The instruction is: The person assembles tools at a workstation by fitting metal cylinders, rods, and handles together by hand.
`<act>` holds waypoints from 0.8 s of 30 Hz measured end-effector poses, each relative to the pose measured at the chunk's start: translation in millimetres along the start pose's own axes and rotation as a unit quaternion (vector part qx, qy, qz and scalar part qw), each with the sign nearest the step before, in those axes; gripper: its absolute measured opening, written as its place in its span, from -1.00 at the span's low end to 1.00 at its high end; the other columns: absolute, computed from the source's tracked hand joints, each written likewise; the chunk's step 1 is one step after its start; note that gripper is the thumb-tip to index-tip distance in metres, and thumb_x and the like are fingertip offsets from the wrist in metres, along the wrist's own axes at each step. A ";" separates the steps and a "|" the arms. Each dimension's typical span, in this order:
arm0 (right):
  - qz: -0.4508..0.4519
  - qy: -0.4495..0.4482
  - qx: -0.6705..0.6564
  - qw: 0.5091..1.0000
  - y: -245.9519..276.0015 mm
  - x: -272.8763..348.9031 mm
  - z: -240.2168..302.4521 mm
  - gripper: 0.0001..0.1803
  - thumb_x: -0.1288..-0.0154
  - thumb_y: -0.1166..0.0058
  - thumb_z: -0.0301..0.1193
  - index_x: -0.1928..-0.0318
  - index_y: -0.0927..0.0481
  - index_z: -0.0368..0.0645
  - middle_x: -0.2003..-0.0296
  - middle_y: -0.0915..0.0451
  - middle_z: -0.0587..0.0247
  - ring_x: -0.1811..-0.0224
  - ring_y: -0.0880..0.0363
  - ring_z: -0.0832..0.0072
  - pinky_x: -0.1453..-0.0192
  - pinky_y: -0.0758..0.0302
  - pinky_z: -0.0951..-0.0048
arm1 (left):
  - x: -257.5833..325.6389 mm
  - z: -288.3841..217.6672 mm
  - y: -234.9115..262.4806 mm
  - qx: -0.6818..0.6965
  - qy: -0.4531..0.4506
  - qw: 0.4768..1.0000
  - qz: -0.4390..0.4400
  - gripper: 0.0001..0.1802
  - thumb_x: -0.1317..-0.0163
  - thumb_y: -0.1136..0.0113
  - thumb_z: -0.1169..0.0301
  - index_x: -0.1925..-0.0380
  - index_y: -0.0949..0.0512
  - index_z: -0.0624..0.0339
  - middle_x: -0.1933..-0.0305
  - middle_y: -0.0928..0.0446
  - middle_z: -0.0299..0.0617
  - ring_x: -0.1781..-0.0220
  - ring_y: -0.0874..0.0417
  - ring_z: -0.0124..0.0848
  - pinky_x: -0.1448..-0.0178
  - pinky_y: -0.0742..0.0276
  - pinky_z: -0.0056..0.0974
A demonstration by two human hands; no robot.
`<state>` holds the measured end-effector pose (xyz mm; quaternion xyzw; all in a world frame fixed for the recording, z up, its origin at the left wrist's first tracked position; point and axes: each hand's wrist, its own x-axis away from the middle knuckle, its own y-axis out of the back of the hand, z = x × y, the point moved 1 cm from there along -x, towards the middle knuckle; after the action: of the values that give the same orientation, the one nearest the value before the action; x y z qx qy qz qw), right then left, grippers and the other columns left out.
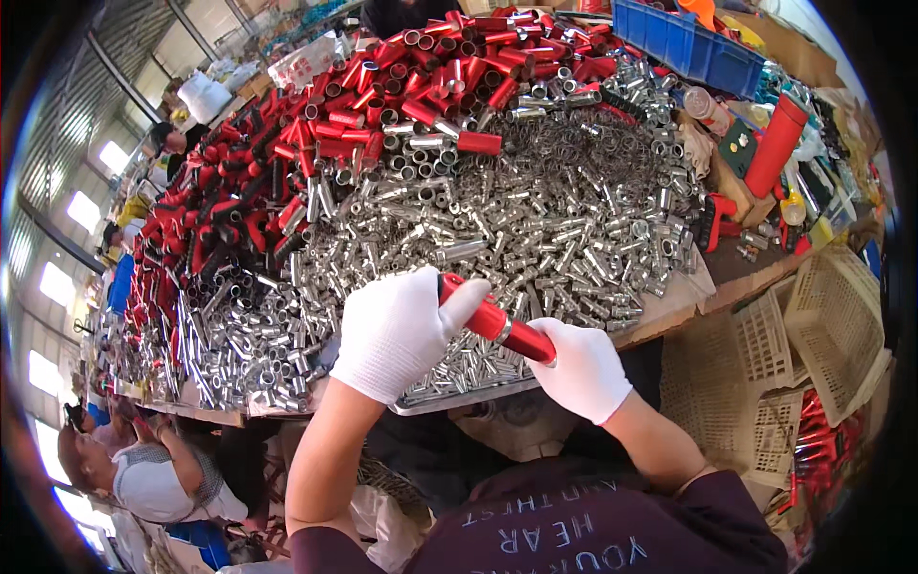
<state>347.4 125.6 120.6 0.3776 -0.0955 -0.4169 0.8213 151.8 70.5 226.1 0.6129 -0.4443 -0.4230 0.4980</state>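
Both my hands wear white gloves and grip one red metal tube assembly (490, 320) with a silver ring around its middle. My left hand (397, 330) closes around its upper end, thumb laid along the tube. Around the lower right end, my right hand (581, 368) is wrapped. The tube is tilted, held over the near edge of the table. Beneath it a shallow metal tray (449, 404) holds small silver pins. Just beyond my hands spreads a wide heap of silver metal fittings (564, 244).
Red tube sleeves (449, 72) pile up at the back, red-and-black handles (229, 210) at the left. Dark wire springs (583, 143) lie right of centre. A blue crate (684, 48) and red bottle (776, 143) stand right. Plastic baskets (837, 320) are below; a seated person (163, 474) works left.
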 end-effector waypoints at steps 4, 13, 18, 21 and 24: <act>0.129 0.001 -0.125 0.984 18.5 -0.3 -0.1 -0.75 -0.24 -0.24 -0.29 0.14 -0.67 -0.14 0.39 -0.66 -0.08 0.29 -0.69 0.01 0.18 -0.61 0.21 | -1.2 -3.4 9.1 0.003 -0.060 0.998 -0.011 -0.50 -0.27 -0.20 -0.10 0.41 -0.66 0.15 0.57 -0.59 0.00 0.47 -0.68 -0.01 0.34 -0.57 -0.06; 0.374 -0.190 -0.449 0.789 28.3 -4.6 11.2 -0.78 -0.28 -0.22 -0.44 0.11 -0.65 -0.30 0.56 -0.51 0.46 0.69 -0.36 0.75 0.60 -0.26 0.63 | -16.1 17.8 0.5 0.144 -0.160 0.975 -0.051 -0.46 -0.16 -0.27 -0.15 0.39 -0.62 0.17 0.53 -0.57 -0.03 0.44 -0.66 -0.01 0.29 -0.56 -0.09; 0.406 -0.198 -0.513 0.730 25.1 -2.7 16.9 -0.80 -0.30 -0.22 -0.47 0.10 -0.66 -0.30 0.60 -0.46 0.48 0.68 -0.37 0.72 0.59 -0.28 0.60 | -11.4 26.9 10.9 0.172 -0.232 0.953 -0.097 -0.39 -0.11 -0.30 -0.20 0.21 -0.60 0.16 0.47 -0.58 -0.07 0.35 -0.66 -0.01 0.22 -0.57 -0.10; 0.369 -0.208 -0.475 0.771 25.3 0.7 12.7 -0.78 -0.30 -0.23 -0.49 0.06 -0.67 -0.30 0.59 -0.48 0.47 0.67 -0.37 0.72 0.58 -0.29 0.60 | -13.7 24.4 -1.2 0.200 -0.220 0.951 -0.081 -0.37 -0.13 -0.28 -0.23 0.22 -0.58 0.16 0.48 -0.58 -0.03 0.37 -0.67 0.04 0.26 -0.58 -0.07; 0.196 -0.118 -0.201 0.952 20.1 -1.9 19.1 -0.78 -0.24 -0.27 -0.42 0.13 -0.71 -0.26 0.57 -0.58 0.36 0.54 -0.55 0.57 0.38 -0.49 0.45 | -9.2 16.2 16.3 0.088 -0.169 0.982 -0.009 -0.40 -0.16 -0.25 -0.24 0.37 -0.59 0.15 0.56 -0.58 0.00 0.46 -0.67 0.05 0.33 -0.57 -0.03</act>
<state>349.5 124.1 148.3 0.1266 -0.1784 -0.2997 0.9286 131.9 73.8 240.4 0.5778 -0.5518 -0.4845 0.3563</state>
